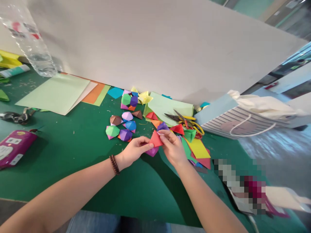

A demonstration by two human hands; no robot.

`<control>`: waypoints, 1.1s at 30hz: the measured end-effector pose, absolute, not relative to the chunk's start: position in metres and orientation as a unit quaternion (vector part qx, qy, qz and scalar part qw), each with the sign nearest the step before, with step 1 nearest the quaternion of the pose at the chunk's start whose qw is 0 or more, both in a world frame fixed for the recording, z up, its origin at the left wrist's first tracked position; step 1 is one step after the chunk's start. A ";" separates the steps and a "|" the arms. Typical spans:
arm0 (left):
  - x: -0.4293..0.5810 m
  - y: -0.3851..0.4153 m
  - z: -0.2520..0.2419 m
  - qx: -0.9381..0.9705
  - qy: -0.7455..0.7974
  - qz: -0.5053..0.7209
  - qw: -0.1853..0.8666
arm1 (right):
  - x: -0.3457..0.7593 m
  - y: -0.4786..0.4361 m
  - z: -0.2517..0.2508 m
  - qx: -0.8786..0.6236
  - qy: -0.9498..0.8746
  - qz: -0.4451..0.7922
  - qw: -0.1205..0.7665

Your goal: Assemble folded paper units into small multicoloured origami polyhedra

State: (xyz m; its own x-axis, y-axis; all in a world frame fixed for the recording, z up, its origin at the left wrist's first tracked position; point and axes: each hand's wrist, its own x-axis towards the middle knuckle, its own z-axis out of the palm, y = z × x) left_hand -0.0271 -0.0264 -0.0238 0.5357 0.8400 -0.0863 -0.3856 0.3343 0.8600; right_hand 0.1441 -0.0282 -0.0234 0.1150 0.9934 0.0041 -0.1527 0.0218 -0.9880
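Between my two hands is a red folded paper piece (155,139), pinched low on its left edge by my left hand (136,149). My right hand (172,146) closes on its right side, thumb and index finger together. A purple folded paper piece (152,151) shows just beneath the red one. To the left, a ring of folded paper pieces (125,135) in green, brown, lilac, blue and purple lies on the green table (97,181). Behind it stands a second multicoloured paper cluster (129,99). Several loose folded pieces, such as a red one (178,129), lie right of my hands.
Scissors (188,121) rest on pale green paper (170,108) at the back. Yellow sheets (198,148) lie right. A striped paper bag (228,116) stands at the right edge, a pixelated device (233,184) below. Left are a water bottle (36,48), paper sheets (55,92) and a purple pack (17,147).
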 end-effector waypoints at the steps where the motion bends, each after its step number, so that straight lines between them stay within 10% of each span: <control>1: -0.027 -0.026 -0.024 0.406 0.264 0.397 0.780 | 0.142 -0.029 -0.023 -0.482 -0.428 0.505 0.574; 10: -0.031 -0.024 -0.025 0.302 0.239 0.380 0.841 | 0.151 -0.035 -0.016 -0.465 -0.525 0.455 0.549; 17: -0.033 -0.022 -0.025 0.278 0.248 0.391 0.842 | 0.166 -0.041 -0.014 -0.498 -0.671 0.431 0.342; 33: -0.031 -0.024 -0.026 0.253 0.244 0.418 0.838 | 0.213 -0.029 0.002 -0.526 -0.561 0.494 0.406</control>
State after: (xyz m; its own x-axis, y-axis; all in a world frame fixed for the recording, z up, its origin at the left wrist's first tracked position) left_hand -0.0305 -0.0240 -0.0261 0.5318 0.8233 -0.1983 -0.5766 0.5236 0.6272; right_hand 0.2133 -0.0289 0.0015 -0.1174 0.9909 -0.0653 0.1885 -0.0423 -0.9812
